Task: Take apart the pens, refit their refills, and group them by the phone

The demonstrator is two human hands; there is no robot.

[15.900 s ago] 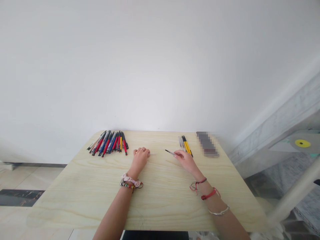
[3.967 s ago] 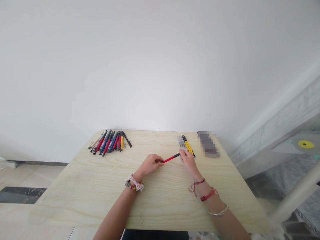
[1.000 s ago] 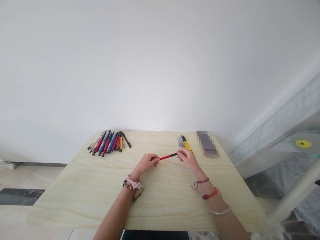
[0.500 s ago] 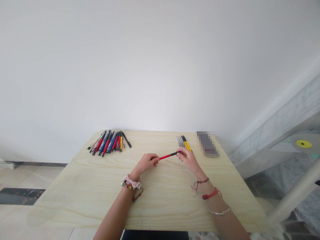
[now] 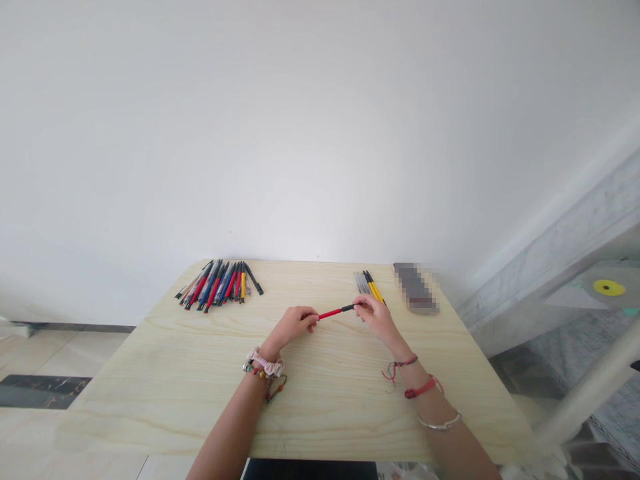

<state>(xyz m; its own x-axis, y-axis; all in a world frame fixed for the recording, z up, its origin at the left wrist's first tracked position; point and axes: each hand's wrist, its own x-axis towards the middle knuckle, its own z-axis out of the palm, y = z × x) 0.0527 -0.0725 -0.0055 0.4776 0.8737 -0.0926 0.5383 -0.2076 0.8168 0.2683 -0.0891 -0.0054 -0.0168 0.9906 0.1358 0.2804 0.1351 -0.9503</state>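
Note:
A red pen (image 5: 330,313) with a black grip section spans the gap between my two hands, tilted slightly up to the right. Its red end is pinched in the fingers of my left hand (image 5: 299,323). My right hand (image 5: 374,316) grips the black end with thumb and fingertips; the tip itself is hidden. Just beyond the right hand lie a few clear pens (image 5: 361,283) and yellow-and-black pens (image 5: 373,287), side by side and partly covered by that hand.
A pile of red, blue, yellow, black and clear pens (image 5: 215,287) lies at the table's back left. A pixelated dark phone-like object (image 5: 417,288) rests at the back right. The wooden table (image 5: 320,400) meets a white wall (image 5: 310,133) behind.

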